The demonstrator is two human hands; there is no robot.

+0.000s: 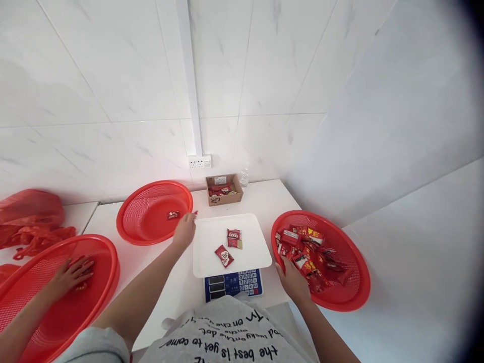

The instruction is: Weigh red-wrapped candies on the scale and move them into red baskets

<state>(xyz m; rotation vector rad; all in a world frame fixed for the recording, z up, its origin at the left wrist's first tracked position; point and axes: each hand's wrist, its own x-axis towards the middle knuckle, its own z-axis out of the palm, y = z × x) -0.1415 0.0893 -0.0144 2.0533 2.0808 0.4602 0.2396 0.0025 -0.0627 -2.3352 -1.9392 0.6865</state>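
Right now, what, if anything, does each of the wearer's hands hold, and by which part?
The right hand holds the rightmost basket by its near-left rim; whether the left hand holds anything cannot be told.

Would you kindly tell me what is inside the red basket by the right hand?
Inside the red basket lies a heap of red packets, some with yellow patches. Whatever lies beneath the upper ones, including the basket's bottom there, is covered and cannot be seen.

Cardboard box (226, 199): front wall bears "SF". Grey shirt (227, 330): printed wording reads "the best is yet to come", also "lucky" and "on the dot". Scale keypad (247, 282): digits 0, 1, 2, 3 legible. Red packets (224, 256): print too small to read.
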